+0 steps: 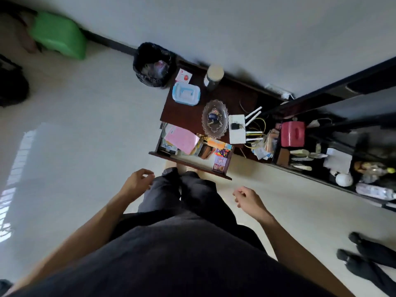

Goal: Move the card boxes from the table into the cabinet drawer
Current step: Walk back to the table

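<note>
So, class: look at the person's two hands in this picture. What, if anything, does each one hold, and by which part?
Nothing is held. The left hand and right hand hang empty, fingers loosely curled, short of the open drawer.

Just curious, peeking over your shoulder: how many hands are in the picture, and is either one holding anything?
2. The left hand hangs beside the left thigh; the right hand hangs lower right of the open drawer. Both are loosely curled and empty.
</note>
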`<state>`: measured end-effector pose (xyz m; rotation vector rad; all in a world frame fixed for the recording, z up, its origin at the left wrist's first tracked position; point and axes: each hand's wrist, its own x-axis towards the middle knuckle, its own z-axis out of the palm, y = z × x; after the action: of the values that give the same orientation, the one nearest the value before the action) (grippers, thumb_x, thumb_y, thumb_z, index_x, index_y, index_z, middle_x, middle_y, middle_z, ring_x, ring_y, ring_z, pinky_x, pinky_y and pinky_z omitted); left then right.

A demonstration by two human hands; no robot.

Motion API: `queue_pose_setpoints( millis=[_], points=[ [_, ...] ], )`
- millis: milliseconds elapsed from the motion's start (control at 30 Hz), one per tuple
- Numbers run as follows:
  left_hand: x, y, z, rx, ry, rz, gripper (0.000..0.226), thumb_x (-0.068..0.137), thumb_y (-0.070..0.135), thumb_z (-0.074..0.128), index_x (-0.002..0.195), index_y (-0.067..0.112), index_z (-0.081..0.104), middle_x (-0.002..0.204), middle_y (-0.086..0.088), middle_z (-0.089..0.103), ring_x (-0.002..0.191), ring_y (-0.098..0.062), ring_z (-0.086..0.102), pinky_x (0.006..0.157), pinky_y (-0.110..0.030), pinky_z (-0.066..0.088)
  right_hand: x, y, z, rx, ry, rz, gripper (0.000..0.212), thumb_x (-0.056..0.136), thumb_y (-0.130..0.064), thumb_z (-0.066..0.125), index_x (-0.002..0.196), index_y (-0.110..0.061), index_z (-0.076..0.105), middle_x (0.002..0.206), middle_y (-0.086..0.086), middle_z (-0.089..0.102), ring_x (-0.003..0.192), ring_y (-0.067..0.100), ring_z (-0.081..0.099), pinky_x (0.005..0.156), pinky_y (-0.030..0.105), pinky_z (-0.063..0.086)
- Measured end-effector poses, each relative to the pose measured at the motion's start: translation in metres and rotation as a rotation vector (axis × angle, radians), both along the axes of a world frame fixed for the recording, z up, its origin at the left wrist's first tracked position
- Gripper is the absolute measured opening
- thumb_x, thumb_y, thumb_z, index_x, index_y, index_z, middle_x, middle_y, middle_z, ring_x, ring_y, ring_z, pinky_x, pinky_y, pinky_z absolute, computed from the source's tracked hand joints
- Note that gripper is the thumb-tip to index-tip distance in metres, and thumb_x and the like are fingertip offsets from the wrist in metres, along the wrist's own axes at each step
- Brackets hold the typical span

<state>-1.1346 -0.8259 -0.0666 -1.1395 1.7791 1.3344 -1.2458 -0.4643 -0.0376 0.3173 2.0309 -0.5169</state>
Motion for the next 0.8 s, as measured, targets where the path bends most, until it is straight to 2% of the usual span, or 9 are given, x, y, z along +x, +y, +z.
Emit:
queue_pose_setpoints(
  millis=[167, 233, 300, 367, 433, 500, 567, 667, 800],
  points=[
    [0.075, 0.016, 0.043, -0.069, 0.046, 0.316, 0.021, 0.094, 0.018, 0.054, 0.108, 0.006, 0.064, 0.089, -0.016, 0.072, 0.08, -0.03, 0.071, 0.078, -0.04, 0.059, -0.027, 0.017, 0.015, 0.046, 0.065, 0.182, 0.019, 0.098, -0.022, 0.057, 0.087, -0.016, 0.071, 0.075, 0.006, 0.071, 0.068, 0.025, 0.067, 0.079, 0.042, 0.057],
    [0.109, 0.031, 0.05, -0.102, 0.046, 0.486, 0.021, 0.093, 0.017, 0.055, 0.108, 0.006, 0.064, 0.087, -0.014, 0.071, 0.077, -0.027, 0.07, 0.078, -0.041, 0.059, -0.051, 0.012, 0.006, 0.064, 0.031, 0.303, 0.017, 0.098, -0.014, 0.059, 0.089, -0.013, 0.073, 0.08, 0.009, 0.071, 0.083, 0.031, 0.07, 0.079, 0.037, 0.053],
    [0.146, 0.051, 0.058, -0.131, 0.027, 0.683, 0.019, 0.094, 0.016, 0.055, 0.108, 0.007, 0.063, 0.086, -0.013, 0.07, 0.074, -0.026, 0.068, 0.078, -0.04, 0.059, -0.074, 0.0, -0.005, 0.078, -0.019, 0.542, 0.016, 0.097, -0.011, 0.061, 0.089, -0.012, 0.074, 0.096, 0.015, 0.072, 0.1, 0.031, 0.067, 0.079, 0.032, 0.045],
    [0.187, 0.079, 0.063, -0.16, 0.037, 0.899, 0.018, 0.097, 0.014, 0.052, 0.11, 0.005, 0.061, 0.084, -0.01, 0.065, 0.068, -0.018, 0.062, 0.061, -0.024, 0.055, -0.086, -0.026, -0.016, 0.078, -0.019, 0.768, 0.015, 0.096, -0.01, 0.062, 0.086, -0.011, 0.074, 0.108, 0.018, 0.071, 0.107, 0.028, 0.064, 0.083, 0.032, 0.044],
    [0.229, 0.117, 0.065, -0.171, 0.014, 1.066, 0.018, 0.099, 0.013, 0.049, 0.111, 0.004, 0.059, 0.085, -0.01, 0.062, 0.065, -0.013, 0.057, 0.051, -0.016, 0.045, -0.082, -0.055, -0.019, 0.079, -0.002, 0.949, 0.022, 0.098, -0.017, 0.06, 0.078, -0.018, 0.07, 0.099, 0.016, 0.07, 0.099, 0.026, 0.064, 0.085, 0.035, 0.044],
    [0.272, 0.169, 0.063, -0.143, -0.018, 1.235, 0.017, 0.099, 0.009, 0.048, 0.109, 0.0, 0.058, 0.084, -0.011, 0.059, 0.064, -0.015, 0.053, 0.055, -0.02, 0.044, -0.064, -0.082, -0.021, 0.064, 0.053, 1.1, 0.034, 0.1, -0.024, 0.057, 0.066, -0.028, 0.056, 0.082, 0.014, 0.068, 0.083, 0.027, 0.064, 0.078, 0.036, 0.045],
    [0.308, 0.228, 0.061, -0.109, -0.075, 1.419, 0.014, 0.097, 0.008, 0.048, 0.103, 0.002, 0.059, 0.081, -0.012, 0.058, 0.063, -0.017, 0.051, 0.055, -0.024, 0.043, -0.037, -0.113, -0.018, 0.018, 0.069, 1.189, 0.036, 0.098, -0.02, 0.056, 0.063, -0.022, 0.058, 0.074, 0.012, 0.069, 0.077, 0.03, 0.067, 0.076, 0.038, 0.049],
    [0.348, 0.317, 0.057, -0.041, -0.177, 1.684, 0.011, 0.094, 0.014, 0.05, 0.093, 0.011, 0.061, 0.07, -0.007, 0.06, 0.056, -0.018, 0.051, 0.047, -0.023, 0.038, 0.028, -0.166, -0.004, -0.042, 0.011, 1.402, 0.028, 0.099, -0.016, 0.055, 0.074, -0.009, 0.065, 0.073, 0.01, 0.067, 0.07, 0.025, 0.06, 0.067, 0.033, 0.044],
    [0.379, 0.415, 0.044, 0.048, -0.252, 1.991, 0.012, 0.092, 0.012, 0.054, 0.091, 0.003, 0.063, 0.063, -0.008, 0.06, 0.047, -0.02, 0.049, 0.048, -0.023, 0.031, 0.144, -0.222, 0.014, -0.199, -0.068, 1.556, 0.018, 0.1, -0.012, 0.055, 0.088, -0.005, 0.065, 0.073, 0.01, 0.062, 0.061, 0.019, 0.054, 0.058, 0.029, 0.044]
  ],
)
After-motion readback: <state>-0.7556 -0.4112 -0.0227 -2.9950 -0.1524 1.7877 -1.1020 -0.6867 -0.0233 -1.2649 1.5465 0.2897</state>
